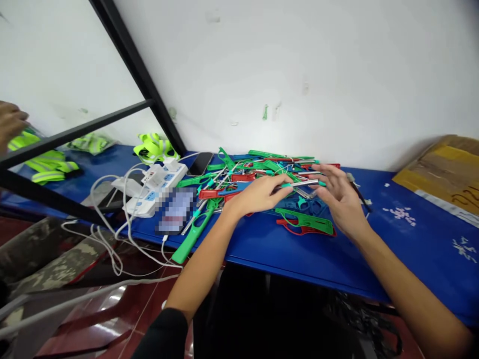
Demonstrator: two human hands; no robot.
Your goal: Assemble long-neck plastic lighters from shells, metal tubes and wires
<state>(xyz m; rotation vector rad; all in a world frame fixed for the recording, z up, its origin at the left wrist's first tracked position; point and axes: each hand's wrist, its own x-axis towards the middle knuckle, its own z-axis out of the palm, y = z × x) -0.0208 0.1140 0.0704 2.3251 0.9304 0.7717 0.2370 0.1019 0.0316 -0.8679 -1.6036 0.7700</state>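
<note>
My left hand [262, 193] and my right hand [337, 195] hover over a heap of green, red and blue plastic gun-shaped lighter shells [258, 174] on the blue table [269, 249]. Between them they hold a thin metal tube with green ends [304, 184], left fingers pinching one end, right fingers curled at the other. A green shell on a red one [307, 223] lies just below my hands. A long green lighter [194, 232] rests at the table's front edge.
A white power strip [159, 187] with trailing cables, a phone [200, 163] and a blurred screen [175, 212] lie left of the heap. Black metal frame bars [138, 65] cross the left. Yellow reflective vests [45, 162], another person's hand [9, 124], a cardboard box [445, 174] stand around.
</note>
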